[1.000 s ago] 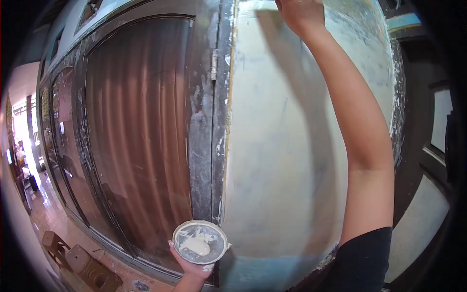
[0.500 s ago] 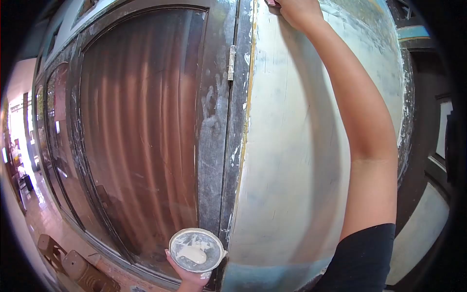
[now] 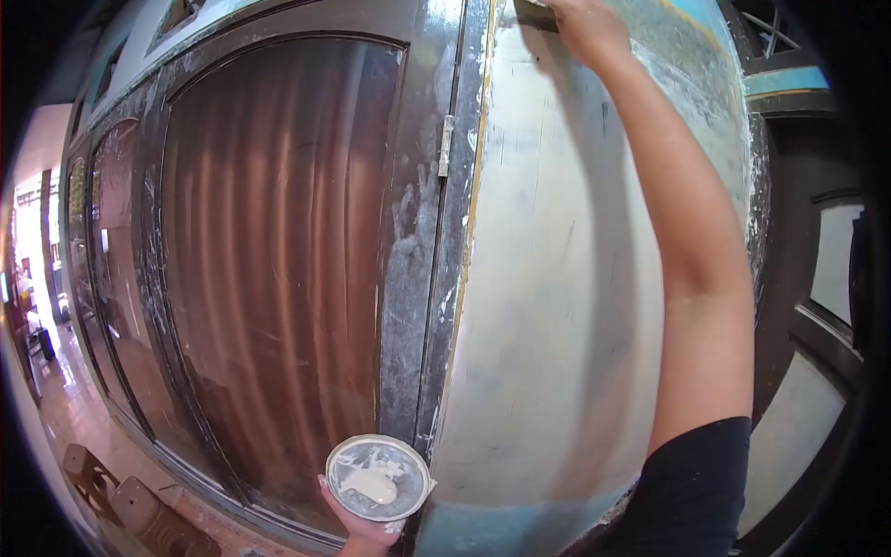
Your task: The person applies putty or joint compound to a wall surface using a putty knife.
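Note:
My left hand (image 3: 365, 533) grips a round, shallow lid (image 3: 340, 494) from below, low in the head view. A wet pool of cream-white putty (image 3: 371, 484) lies in it, with smears around. High up, my right hand (image 3: 594, 33) is closed on a flat scraper (image 3: 536, 13), largely cut off by the top edge of the picture. That hand is close to the upper part of a whitish, patchily coated wall panel (image 3: 529, 306). My raised right arm casts a shadow down the panel.
Left of the panel stands a dark, scuffed wooden frame (image 3: 405, 325) with a hinge (image 3: 445, 147) and a glass pane with a reddish-brown curtain (image 3: 278, 241) behind. Brown plastic stools (image 3: 148, 511) sit at the lower left. A dark door (image 3: 807, 251) is at the right.
The view has tilted up slightly, so the panel and hinge sit lower. My right hand has shifted a little across the panel's top with the scraper. The left hand keeps the lid steady.

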`<state>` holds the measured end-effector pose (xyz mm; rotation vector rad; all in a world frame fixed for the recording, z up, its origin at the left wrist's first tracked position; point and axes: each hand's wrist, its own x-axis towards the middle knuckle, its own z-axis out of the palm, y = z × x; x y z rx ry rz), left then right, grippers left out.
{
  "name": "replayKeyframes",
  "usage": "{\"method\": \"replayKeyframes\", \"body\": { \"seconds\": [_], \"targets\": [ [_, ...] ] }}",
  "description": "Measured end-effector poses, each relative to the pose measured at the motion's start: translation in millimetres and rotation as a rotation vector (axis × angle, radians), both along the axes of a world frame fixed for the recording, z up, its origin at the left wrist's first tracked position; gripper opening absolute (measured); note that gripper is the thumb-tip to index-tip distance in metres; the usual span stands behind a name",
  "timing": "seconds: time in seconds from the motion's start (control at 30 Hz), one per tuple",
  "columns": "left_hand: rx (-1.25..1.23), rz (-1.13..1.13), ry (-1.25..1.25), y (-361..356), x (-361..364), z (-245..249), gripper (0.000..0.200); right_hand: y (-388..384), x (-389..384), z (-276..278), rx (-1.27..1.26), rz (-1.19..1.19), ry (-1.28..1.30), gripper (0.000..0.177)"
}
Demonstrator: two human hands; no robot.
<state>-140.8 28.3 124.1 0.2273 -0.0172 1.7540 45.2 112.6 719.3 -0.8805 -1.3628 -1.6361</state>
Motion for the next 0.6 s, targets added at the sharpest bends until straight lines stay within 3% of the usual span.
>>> {"method": "replayKeyframes", "body": {
  "seconds": [0.17,0.27,0.37,0.43,0.5,0.6],
  "targets": [
    [-0.012,0.014,0.064,0,3,-11,0.083,24,5,-11,0.002,0.051,-0.036,0.024],
    [0.016,0.009,0.074,4,2,-19,0.083,8,17,-13,0.091,0.012,-0.229,0.029],
    [-0.036,-0.025,0.049,0,2,-9,0.084,9,8,10,0.154,0.203,-0.055,0.031],
    [-0.045,-0.023,0.029,0,6,-9,0.084,16,2,13,0.155,0.192,-0.072,0.030],
    [-0.056,-0.025,0.013,1,8,-12,0.084,20,-6,4,-0.030,-0.017,-0.005,0.029],
    [-0.059,-0.025,0.054,-3,5,-18,0.084,23,5,-29,0.031,-0.012,-0.150,0.026]
  ]
}}
